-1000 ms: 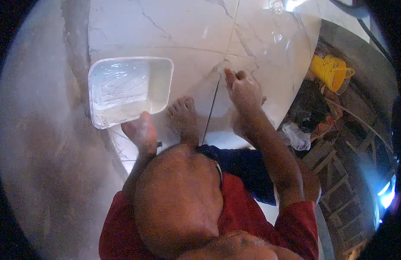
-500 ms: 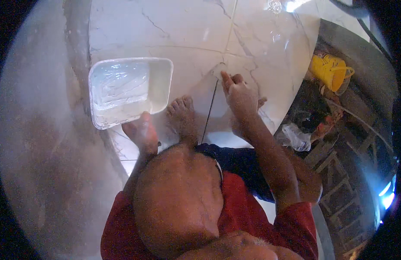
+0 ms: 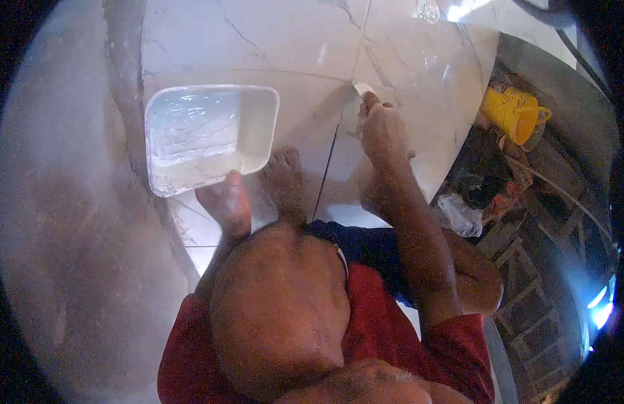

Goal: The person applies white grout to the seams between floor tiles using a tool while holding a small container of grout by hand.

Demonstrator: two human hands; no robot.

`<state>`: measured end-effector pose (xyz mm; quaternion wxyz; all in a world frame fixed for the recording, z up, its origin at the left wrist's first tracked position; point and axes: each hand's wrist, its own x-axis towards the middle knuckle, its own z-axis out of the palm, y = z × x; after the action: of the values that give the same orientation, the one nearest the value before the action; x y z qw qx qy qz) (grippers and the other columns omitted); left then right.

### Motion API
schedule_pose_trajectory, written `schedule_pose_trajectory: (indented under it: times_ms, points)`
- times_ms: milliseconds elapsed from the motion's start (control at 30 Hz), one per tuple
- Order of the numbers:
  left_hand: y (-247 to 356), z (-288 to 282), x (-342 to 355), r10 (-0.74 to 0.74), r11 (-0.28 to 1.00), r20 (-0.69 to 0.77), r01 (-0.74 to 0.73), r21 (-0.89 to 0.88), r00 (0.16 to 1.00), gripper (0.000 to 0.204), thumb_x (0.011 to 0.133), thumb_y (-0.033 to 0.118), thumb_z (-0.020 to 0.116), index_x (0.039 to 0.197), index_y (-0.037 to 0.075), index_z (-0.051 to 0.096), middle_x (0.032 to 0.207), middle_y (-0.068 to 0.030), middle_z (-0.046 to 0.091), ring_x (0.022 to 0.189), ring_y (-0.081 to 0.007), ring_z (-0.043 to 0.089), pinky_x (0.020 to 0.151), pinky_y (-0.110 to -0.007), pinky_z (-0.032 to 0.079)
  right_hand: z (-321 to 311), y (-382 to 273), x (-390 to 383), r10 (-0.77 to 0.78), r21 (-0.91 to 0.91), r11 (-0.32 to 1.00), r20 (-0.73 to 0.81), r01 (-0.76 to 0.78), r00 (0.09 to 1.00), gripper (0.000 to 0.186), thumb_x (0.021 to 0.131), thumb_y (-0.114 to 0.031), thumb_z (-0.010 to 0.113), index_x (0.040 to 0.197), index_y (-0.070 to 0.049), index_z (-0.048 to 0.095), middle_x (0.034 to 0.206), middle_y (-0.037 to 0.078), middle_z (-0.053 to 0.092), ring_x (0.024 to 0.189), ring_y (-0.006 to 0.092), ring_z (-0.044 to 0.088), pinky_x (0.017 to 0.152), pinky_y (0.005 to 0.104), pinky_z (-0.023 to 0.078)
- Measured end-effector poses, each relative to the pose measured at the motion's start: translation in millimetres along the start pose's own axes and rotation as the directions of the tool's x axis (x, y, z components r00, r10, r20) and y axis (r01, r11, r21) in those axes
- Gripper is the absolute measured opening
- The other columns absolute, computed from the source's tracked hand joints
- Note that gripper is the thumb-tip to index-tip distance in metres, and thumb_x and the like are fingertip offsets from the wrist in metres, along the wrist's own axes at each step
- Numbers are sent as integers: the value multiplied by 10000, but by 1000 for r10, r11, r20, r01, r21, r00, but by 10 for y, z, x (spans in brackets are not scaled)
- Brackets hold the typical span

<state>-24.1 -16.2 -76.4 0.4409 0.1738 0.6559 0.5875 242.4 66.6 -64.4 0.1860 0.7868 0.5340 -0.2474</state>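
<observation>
My left hand (image 3: 224, 202) grips the near side of a white rectangular plastic tray (image 3: 255, 128), whose inside is coated with smeared white paste. My right hand (image 3: 383, 135) is closed on a small pale, flat tool (image 3: 361, 87), probably a scraper, with its tip on the marble-patterned tile floor (image 3: 271, 40) where two joint lines meet. Below that point runs a dark open joint (image 3: 331, 155); the joint above looks pale and filled. My bare foot (image 3: 285, 178) is on the tiles between my hands.
Past the tile edge at right lie a yellow plastic bucket (image 3: 507, 108) on its side, crumpled clear plastic (image 3: 463, 212) and dark debris on a rougher surface with strips. A grey dusty surface (image 3: 69, 215) runs along the left. A dark cable or pipe curves at top right.
My right hand has moved a little up along the joint, and more of the pale tool shows at its tip. The tray in my left hand has shifted slightly up and right.
</observation>
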Motion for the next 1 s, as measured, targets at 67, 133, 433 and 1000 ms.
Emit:
schedule_pose_trajectory:
  times_ms: [67,133,433,1000]
  points:
    - [-66,-68,48,43,998,39,-42,-36,998,555,741,-43,651,1264,-54,465,1187,-114,547,1062,-211,523,931,-362,417,34,-20,-13,-44,-8,999,-19,43,999,325,989,-259,464,1138,-9,607,867,238,664,782,435,661,767,525,528]
    - [-68,-97,59,88,994,76,-82,-71,993,559,745,-41,656,1269,-54,464,1188,-111,547,1061,-210,523,923,-363,421,109,-85,-175,-80,-68,994,0,80,997,362,1003,-241,417,1142,49,583,864,255,658,798,427,666,755,506,536]
    - [-127,-124,55,24,982,-33,-18,186,999,581,731,14,685,1262,-63,461,1174,-129,552,1051,-231,530,941,-379,418,481,-300,-940,-33,-55,997,251,48,967,356,969,-141,421,1268,15,532,912,252,650,790,413,682,672,463,568]
    - [1,53,86,39,998,64,-36,-42,997,525,740,0,651,1228,-60,468,1125,-92,549,990,-192,519,877,-355,442,705,-186,-1058,-84,-150,979,320,138,944,483,930,-197,492,1356,23,433,1004,237,643,796,361,694,662,437,582]
